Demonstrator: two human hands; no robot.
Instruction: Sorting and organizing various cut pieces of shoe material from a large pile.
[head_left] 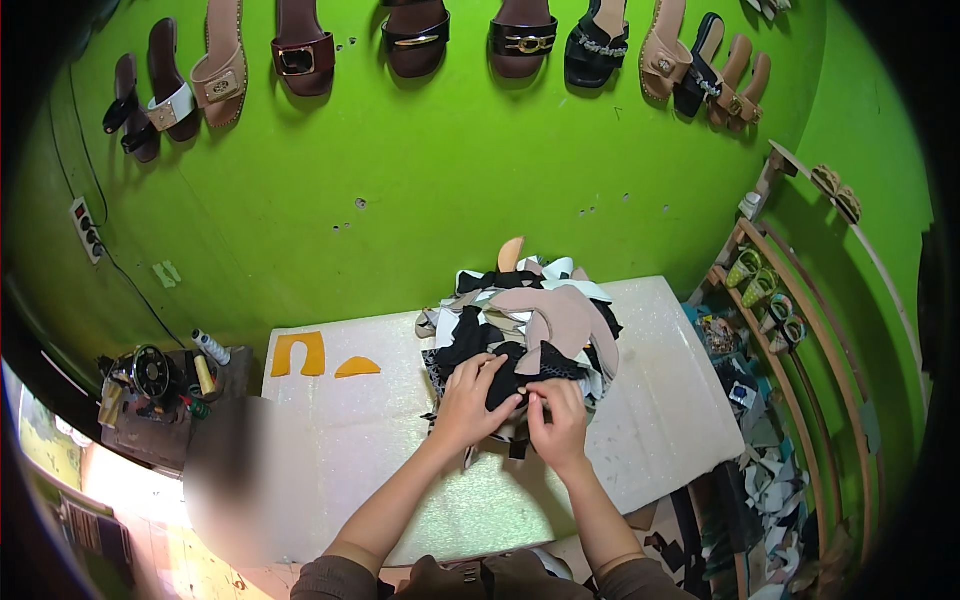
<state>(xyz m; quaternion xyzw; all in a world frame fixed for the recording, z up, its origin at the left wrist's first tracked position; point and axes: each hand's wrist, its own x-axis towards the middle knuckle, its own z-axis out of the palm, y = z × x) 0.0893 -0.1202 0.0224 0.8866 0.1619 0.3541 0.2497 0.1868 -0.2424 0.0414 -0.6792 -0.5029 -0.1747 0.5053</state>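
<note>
Just right of the frame's centre, a heap of cut pieces (525, 325) in black, beige, white and patterned material sat piled on a white table (340, 440). Both hands worked at the near edge of that heap. The left hand (468, 400) lay spread over a black piece (505, 385), fingers curled down onto it. The right hand (560, 418) was pinched together, thumb and fingertips closed on something small at the edge of that same black piece; what it gripped was too small to make out. The two hands sat close together, nearly touching.

The heap looked loosely stacked and leaned toward the person, so pulling one piece from low in the pile could likely have dragged its neighbours off the near side. Several beige pieces (560, 315) rested on top with nothing holding them and might have slid. A piece caught under others might also have creased or stretched if tugged hard.

In the centre left, two yellow pieces (300, 353) lay flat on the table, well apart from the heap. A sewing machine (150, 375) stood at the lower left, sandals (415, 40) hung along the green wall (400, 180) at the top, and a rack (800, 330) with scraps beneath it filled the right.
</note>
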